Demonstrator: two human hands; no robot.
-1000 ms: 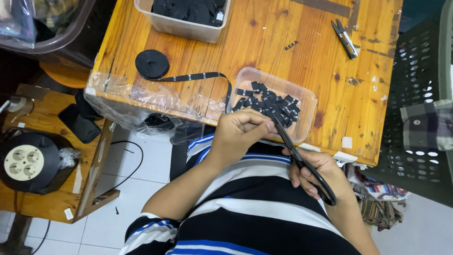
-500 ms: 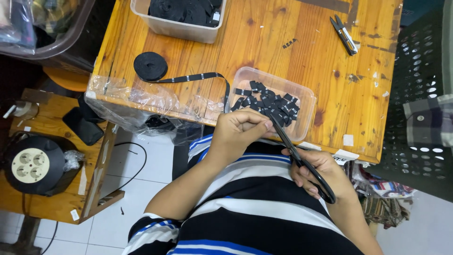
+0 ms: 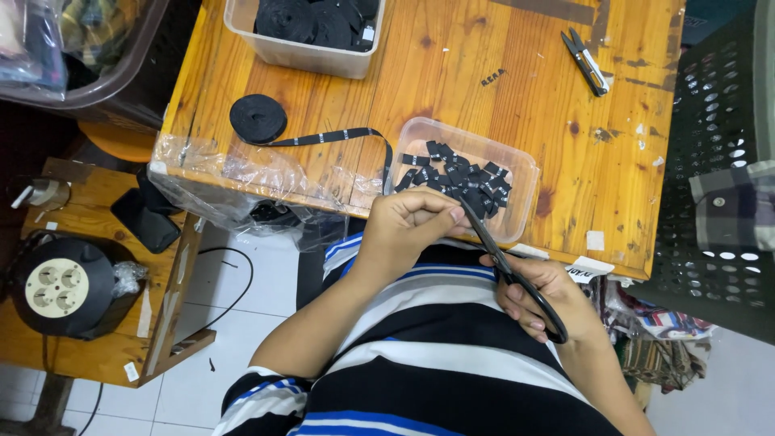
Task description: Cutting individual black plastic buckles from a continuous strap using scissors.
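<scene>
- little has shifted since the earlier frames: the left hand (image 3: 408, 226) stays pinched at the table edge, and the right hand (image 3: 539, 297) stays on the scissors (image 3: 507, 270), which keep the same slant from that hand up toward the left fingertips.
- left fingers are closed narrow, thumb against forefinger, on the end of the ribbon (image 3: 339, 137); the pinched bit itself is too small to see clearly.
- right fingers are curled through and around the black handles, holding the scissors; whether the blades are open or closed at the tip i cannot tell, since the left fingers cover them.
- from the pinch the ribbon runs up over the edge, arcs across the table (image 3: 452, 73) and ends at the black roll (image 3: 258, 118), which lies flat and well apart from the hands.
- just beyond the left hand sits the clear tray (image 3: 525, 173), holding a heap of short black pieces (image 3: 460, 178); the scissor tip lies at its near rim.
- judged from this steady pose, the cutting rhythm goes on, with most of the roll not yet cut.
- farther back stand a clear bin (image 3: 299, 50) of black stuff and small snips (image 3: 587, 60), both untouched.
- a round cord reel (image 3: 60, 287) sits on a low stand to the left.
</scene>
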